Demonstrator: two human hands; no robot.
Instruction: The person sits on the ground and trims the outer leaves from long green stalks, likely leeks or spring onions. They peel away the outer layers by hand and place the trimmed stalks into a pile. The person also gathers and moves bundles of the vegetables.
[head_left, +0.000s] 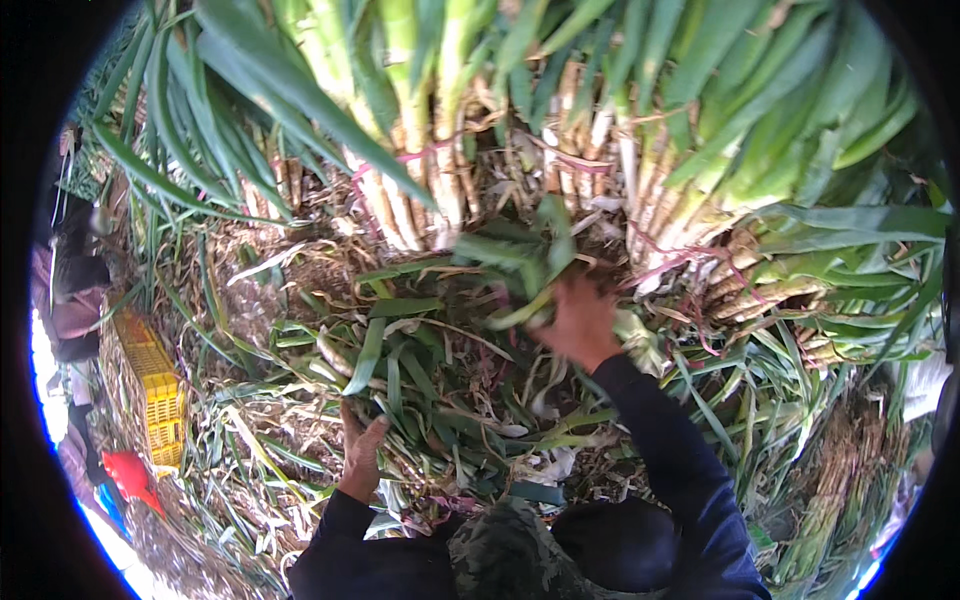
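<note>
My left hand (362, 457) is at the near left edge of a heap of loose green onion leaves (420, 375). Its thumb and a finger point up and apart; leaves hide the other fingers, so a hold cannot be made out. Farther forward and to the right, my right hand (581, 322) is blurred, its fingertips close to blurred green leaf pieces (517, 259). Whether it grips them is unclear. Just beyond stand bundles of large green onions, one (412, 180) at the centre and another (667, 195) to the right, tied with pinkish-red string (667, 259).
A yellow plastic crate (154, 382) stands at the left, with a red object (133, 480) nearer me. Another person (79, 292) is partly visible at the left rim. More onions lie sideways (772, 277) at the right, and a bundle (825, 487) lies at lower right. Leaf scraps litter the soil.
</note>
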